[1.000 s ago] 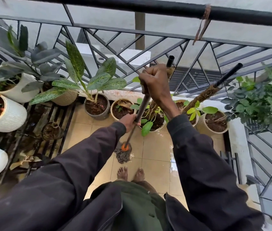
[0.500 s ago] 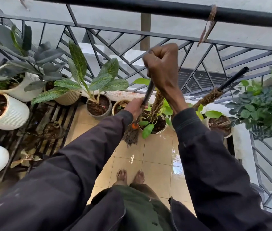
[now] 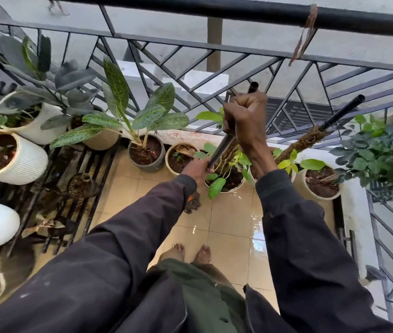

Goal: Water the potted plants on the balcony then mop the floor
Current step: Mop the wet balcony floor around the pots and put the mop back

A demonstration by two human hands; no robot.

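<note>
No readable text anywhere in this one, tbh. No labels, brands, numbers or signs come through (the ribbed white ceramic plant pots (image 3: 26,162) and the dark metal mop handle (image 3: 222,146) both show plain surfaces).
</note>
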